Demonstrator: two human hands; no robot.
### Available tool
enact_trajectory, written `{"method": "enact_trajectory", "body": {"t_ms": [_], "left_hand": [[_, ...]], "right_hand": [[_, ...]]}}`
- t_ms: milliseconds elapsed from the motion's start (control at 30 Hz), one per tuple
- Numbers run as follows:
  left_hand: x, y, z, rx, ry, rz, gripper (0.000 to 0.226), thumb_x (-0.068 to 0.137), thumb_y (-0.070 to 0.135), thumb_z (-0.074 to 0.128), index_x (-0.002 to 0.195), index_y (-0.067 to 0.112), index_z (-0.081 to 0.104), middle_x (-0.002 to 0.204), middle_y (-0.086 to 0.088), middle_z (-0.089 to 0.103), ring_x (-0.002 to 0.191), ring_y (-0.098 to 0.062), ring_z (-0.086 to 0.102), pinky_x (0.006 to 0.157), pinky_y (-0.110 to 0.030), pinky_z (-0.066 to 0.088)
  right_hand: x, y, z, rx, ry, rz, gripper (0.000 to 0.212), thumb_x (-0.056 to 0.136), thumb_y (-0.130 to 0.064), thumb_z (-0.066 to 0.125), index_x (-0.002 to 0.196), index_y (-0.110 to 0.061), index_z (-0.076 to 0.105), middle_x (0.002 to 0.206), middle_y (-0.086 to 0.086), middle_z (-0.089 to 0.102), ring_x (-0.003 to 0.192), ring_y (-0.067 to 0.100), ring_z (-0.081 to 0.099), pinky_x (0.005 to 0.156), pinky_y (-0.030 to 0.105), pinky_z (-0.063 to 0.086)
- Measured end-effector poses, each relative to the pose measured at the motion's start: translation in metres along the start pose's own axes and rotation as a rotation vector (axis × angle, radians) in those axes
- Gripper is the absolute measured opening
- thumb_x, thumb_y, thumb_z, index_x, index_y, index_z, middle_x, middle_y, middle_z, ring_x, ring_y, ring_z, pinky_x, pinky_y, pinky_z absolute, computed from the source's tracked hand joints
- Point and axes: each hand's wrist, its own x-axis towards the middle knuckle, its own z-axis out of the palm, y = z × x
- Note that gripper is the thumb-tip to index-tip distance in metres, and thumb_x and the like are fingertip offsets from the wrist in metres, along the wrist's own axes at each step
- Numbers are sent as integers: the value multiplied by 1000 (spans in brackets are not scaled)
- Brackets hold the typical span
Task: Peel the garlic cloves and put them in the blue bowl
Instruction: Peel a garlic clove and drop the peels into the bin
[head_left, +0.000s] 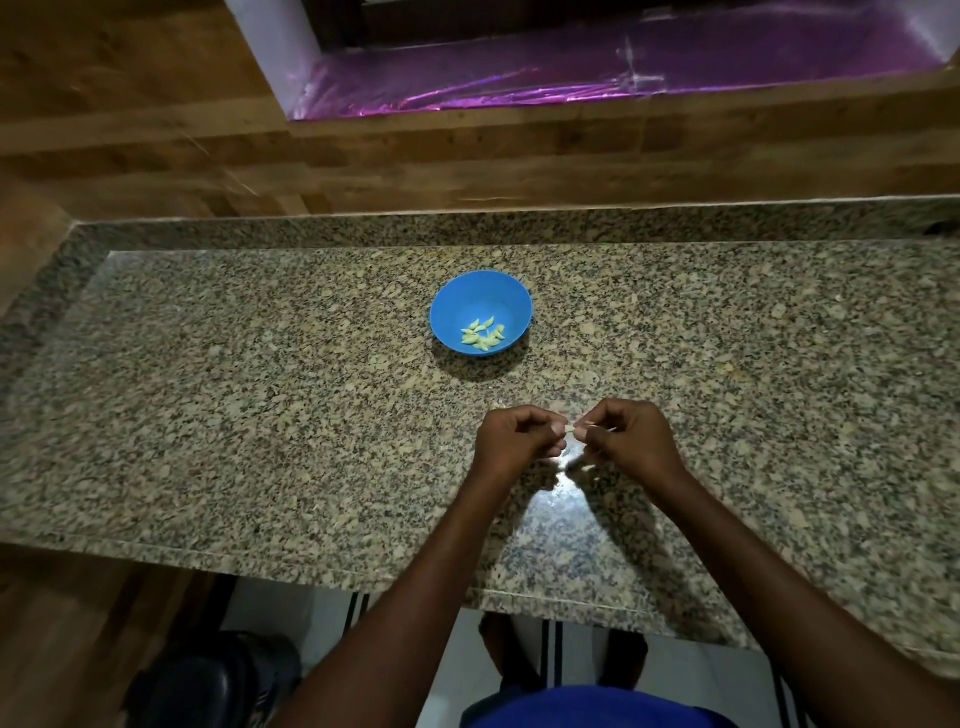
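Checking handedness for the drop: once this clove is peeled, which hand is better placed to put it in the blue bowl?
Probably the left hand: the blue bowl sits ahead and slightly to its side. The garlic clove is pinched between it and the right hand, so either could carry it.

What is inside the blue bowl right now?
The blue bowl holds a small cluster of peeled garlic cloves on its near side. Its bottom beneath them is covered.

A single wide-angle camera sat on the person's head and looked forward and steeply down. It took in the granite counter (260, 415) from its near edge to the wooden wall (156, 104) behind, with floor showing beneath. Both forearms reached up from the bottom edge, close to the lens.
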Motion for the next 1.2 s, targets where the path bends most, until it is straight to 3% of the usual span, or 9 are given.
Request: {"method": "enact_trajectory", "body": {"t_ms": [200, 300, 433, 633, 733, 900, 1033, 1133, 1200], "left_hand": [[-4, 3, 1, -38, -44, -38, 8, 93, 0, 65, 98, 0, 71, 80, -14, 73, 71, -14, 69, 68, -23, 56], [-5, 4, 3, -25, -58, -23, 8, 94, 0, 64, 98, 1, 71, 86, -19, 72, 76, -17, 69, 69, -24, 56], [-6, 7, 7, 96, -38, 97, 10, 92, -5, 64, 93, 1, 72, 77, -6, 72, 68, -12, 68, 66, -24, 57], [-9, 7, 9, 228, -22, 230, 10, 90, -2, 67, 91, 6, 73, 76, -8, 72, 71, -17, 69, 71, -35, 60], [-8, 7, 9, 221, 2, 151, 9, 90, -1, 68, 90, 5, 75, 75, -8, 73, 68, -18, 68, 68, -33, 59], [-5, 12, 10, -23, 41, -280, 8, 93, -2, 64, 87, -4, 70, 57, -7, 66, 46, -11, 59, 53, -21, 52], [0, 9, 5, 3, 28, -247, 6, 94, 2, 65, 92, -2, 70, 64, -9, 68, 53, -14, 59, 73, -37, 60], [0, 8, 4, 54, 21, -175, 7, 92, 3, 69, 94, 0, 73, 74, -16, 69, 67, -24, 61, 91, -53, 57], [0, 6, 5, 83, 4, -134, 7, 91, 5, 70, 94, 1, 75, 78, -19, 68, 74, -27, 62, 90, -54, 57]], "right_hand": [[-3, -5, -7, 408, -198, 305, 6, 88, 3, 67, 82, 2, 67, 74, 11, 72, 62, 15, 62, 58, 21, 54], [1, -3, -9, 571, -271, 481, 8, 92, 4, 60, 87, 2, 66, 80, 12, 73, 59, 8, 62, 53, 15, 53], [3, -4, -13, 732, -312, 711, 11, 78, 4, 61, 88, 5, 64, 70, 12, 69, 47, 9, 61, 44, 15, 52], [6, -5, -12, 805, -297, 839, 12, 78, 2, 59, 89, 7, 60, 65, 13, 63, 46, 14, 60, 43, 20, 54], [2, -6, -14, 603, -296, 748, 6, 88, 4, 56, 86, 4, 62, 68, 14, 63, 46, 14, 59, 42, 20, 51], [-6, -11, -8, -111, -26, 154, 13, 83, 2, 67, 70, 1, 64, 67, 20, 71, 47, 17, 62, 52, 27, 51], [-5, -14, -4, -486, -32, 46, 11, 81, -8, 65, 74, -15, 68, 60, -6, 67, 46, -4, 60, 46, 13, 41], [-5, -8, -2, -525, -78, 22, 21, 82, -4, 69, 73, -23, 70, 62, -10, 68, 53, -4, 64, 43, 7, 37], [-7, -8, -1, -413, -83, 40, 12, 85, -4, 72, 80, -14, 76, 61, -6, 68, 45, -7, 61, 40, 7, 38]]}}
